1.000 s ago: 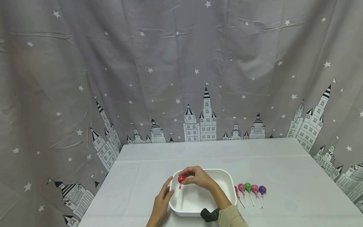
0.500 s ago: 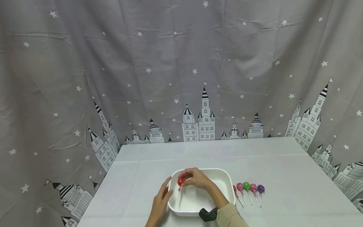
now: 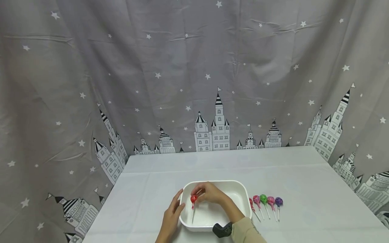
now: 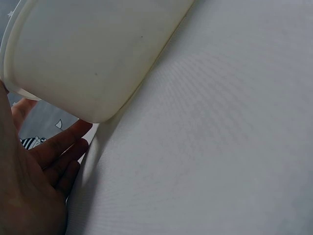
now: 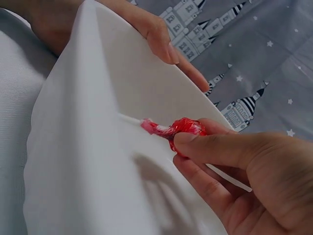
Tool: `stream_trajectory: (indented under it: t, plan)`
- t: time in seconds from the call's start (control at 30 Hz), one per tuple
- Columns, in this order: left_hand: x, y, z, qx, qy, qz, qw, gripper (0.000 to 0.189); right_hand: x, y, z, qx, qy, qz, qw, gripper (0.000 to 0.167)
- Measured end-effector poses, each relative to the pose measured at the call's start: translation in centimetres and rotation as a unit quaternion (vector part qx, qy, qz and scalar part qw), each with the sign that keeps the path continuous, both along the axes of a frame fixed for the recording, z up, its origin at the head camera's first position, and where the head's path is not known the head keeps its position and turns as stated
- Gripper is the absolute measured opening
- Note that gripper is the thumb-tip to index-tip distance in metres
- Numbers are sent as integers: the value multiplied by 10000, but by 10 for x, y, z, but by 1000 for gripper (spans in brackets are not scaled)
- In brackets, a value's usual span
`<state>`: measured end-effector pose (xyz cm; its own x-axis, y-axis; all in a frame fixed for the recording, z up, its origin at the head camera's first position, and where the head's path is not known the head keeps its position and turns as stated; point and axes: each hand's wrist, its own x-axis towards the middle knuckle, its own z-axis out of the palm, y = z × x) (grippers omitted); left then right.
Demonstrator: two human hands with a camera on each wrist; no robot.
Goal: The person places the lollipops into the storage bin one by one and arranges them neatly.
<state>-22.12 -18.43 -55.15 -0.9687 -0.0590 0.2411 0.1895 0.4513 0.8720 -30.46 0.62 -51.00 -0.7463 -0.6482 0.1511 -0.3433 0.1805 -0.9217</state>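
A white plastic tub [image 3: 212,216] stands on the table before me. My left hand [image 3: 171,216] holds its left side, thumb over the rim and fingers along the outside; in the left wrist view some fingers [image 4: 61,152] spread below the tub's corner. Inside the tub my right hand [image 3: 212,193] pinches a red-wrapped lollipop [image 3: 193,198] by its round head, between thumb and fingers. Its white stick points down toward the tub floor, near the left wall. The right wrist view shows the lollipop [image 5: 188,129] close over the inner surface.
Right of the tub several lollipops lie in a row: a red one [image 3: 251,203], a pink one [image 3: 256,199], a green one [image 3: 263,198], another pink one [image 3: 271,200] and a purple one [image 3: 278,201]. A grey castle-print curtain [image 3: 188,67] hangs behind the white table [image 3: 158,175].
My right hand has lowered the red lollipop a little deeper into the tub. The left hand keeps its place at the tub's left side. The head view has shifted slightly.
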Motion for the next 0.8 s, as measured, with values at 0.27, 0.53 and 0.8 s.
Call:
stream_trajectory:
  t: [0.27, 0.53, 0.8]
  plan:
    - [1, 0, 2, -2, 87, 18, 10000, 46, 2, -1, -2, 98, -141, -16, 9999, 29]
    - [1, 0, 1, -16, 61, 23, 10000, 46, 1, -2, -6, 251, -298, -215, 9990, 29]
    - [1, 1, 2, -93, 99, 37, 9999, 45, 3, -4, -6, 422, -319, -326, 9981, 27]
